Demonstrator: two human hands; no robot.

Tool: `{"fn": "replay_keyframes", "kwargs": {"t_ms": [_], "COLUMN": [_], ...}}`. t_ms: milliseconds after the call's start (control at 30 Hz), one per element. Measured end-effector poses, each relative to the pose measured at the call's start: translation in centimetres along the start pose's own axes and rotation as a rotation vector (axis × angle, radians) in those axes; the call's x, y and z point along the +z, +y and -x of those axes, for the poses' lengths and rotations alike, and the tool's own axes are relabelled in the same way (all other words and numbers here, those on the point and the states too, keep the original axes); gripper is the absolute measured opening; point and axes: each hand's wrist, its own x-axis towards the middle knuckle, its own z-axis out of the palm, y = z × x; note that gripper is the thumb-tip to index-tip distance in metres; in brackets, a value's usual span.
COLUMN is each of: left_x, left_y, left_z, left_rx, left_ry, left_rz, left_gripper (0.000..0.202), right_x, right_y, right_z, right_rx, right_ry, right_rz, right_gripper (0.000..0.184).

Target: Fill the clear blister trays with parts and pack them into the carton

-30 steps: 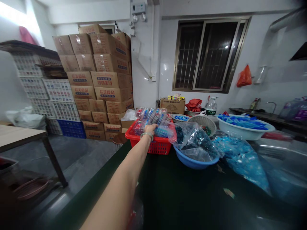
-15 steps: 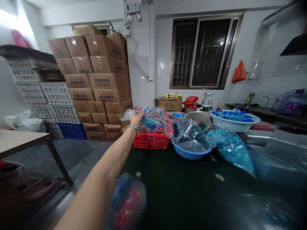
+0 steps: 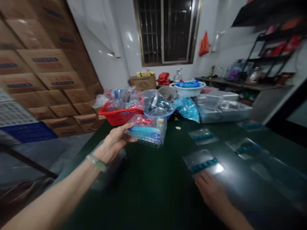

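Observation:
My left hand point(image 3: 114, 142) grips a clear plastic pack point(image 3: 147, 130) of blue and red items and holds it above the dark green table point(image 3: 153, 191). A pale green bracelet sits on that wrist. My right hand point(image 3: 211, 190) rests low on the table, fingers blurred, just below a flat clear packet point(image 3: 200, 160) with a blue strip; whether it touches the packet I cannot tell. Behind the held pack stands a red basket point(image 3: 119, 115) heaped with similar packs.
A blue basin point(image 3: 158, 112) with bagged items, a blue-filled bag point(image 3: 187, 108) and a white basin point(image 3: 189, 88) sit further back. More flat packets point(image 3: 202, 135) lie to the right. Stacked cardboard boxes point(image 3: 45, 73) fill the left; shelves point(image 3: 271, 48) stand at the right.
My left hand has drawn a pack from the red basket back toward me. The view has swung right, and my right hand has come into sight on the table.

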Motion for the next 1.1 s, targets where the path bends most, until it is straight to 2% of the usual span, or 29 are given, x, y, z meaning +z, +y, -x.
{"fn": "replay_keyframes", "kwargs": {"t_ms": [100, 200, 267, 300, 400, 500, 667, 733, 800, 933, 1000, 1100], "left_x": [3.2, 5.1, 5.7, 5.8, 5.3, 4.6, 3.9, 3.7, 3.6, 3.7, 4.0, 4.5], "left_y": [-5.5, -9.5, -11.1, -11.6, -12.0, -11.4, -10.5, -10.9, -11.8, -14.0, -14.8, -15.7], "left_z": [3.6, 4.8, 4.7, 4.5, 4.0, 4.2, 7.0, 9.1, 11.4, 15.5, 17.0, 18.4], "left_rx": [-0.18, -0.233, -0.228, -0.225, -0.22, -0.167, 0.11, 0.235, 0.292, 0.243, 0.229, 0.275], "left_ry": [-0.115, -0.067, -0.018, 0.0, 0.036, 0.047, 0.077, -0.019, -0.161, -0.294, -0.341, -0.386], "left_rz": [0.033, 0.006, -0.036, -0.066, -0.197, -0.333, -0.426, -0.39, -0.316, -0.215, -0.19, -0.133], "left_gripper": [0.019, 0.02, 0.021, 0.023, 0.032, 0.038, 0.059, 0.057, 0.049, 0.039, 0.045, 0.073], "right_x": [-1.0, -2.8, -3.8, -4.0, -4.0, -3.6, -3.5, -3.8, -4.3, -6.2, -7.4, -8.8], "right_y": [-2.4, -5.0, -6.0, -6.2, -6.2, -5.9, -5.8, -5.8, -5.7, -6.0, -6.7, -8.8], "right_z": [1.8, 3.4, 4.3, 4.7, 5.6, 5.9, 6.1, 6.2, 6.0, 4.4, 2.8, -0.2], "right_rx": [0.001, 0.055, 0.091, 0.098, 0.082, 0.05, -0.032, -0.048, -0.059, -0.1, -0.134, -0.215], "right_ry": [-0.131, -0.184, -0.205, -0.204, -0.127, -0.029, 0.059, 0.077, 0.103, 0.197, 0.235, 0.296], "right_rz": [-0.065, -0.141, -0.191, -0.205, -0.209, -0.201, -0.194, -0.198, -0.202, -0.164, -0.126, -0.105], "right_gripper": [0.028, 0.018, 0.004, 0.005, 0.017, 0.027, 0.02, 0.019, 0.019, 0.017, 0.016, 0.018]}}
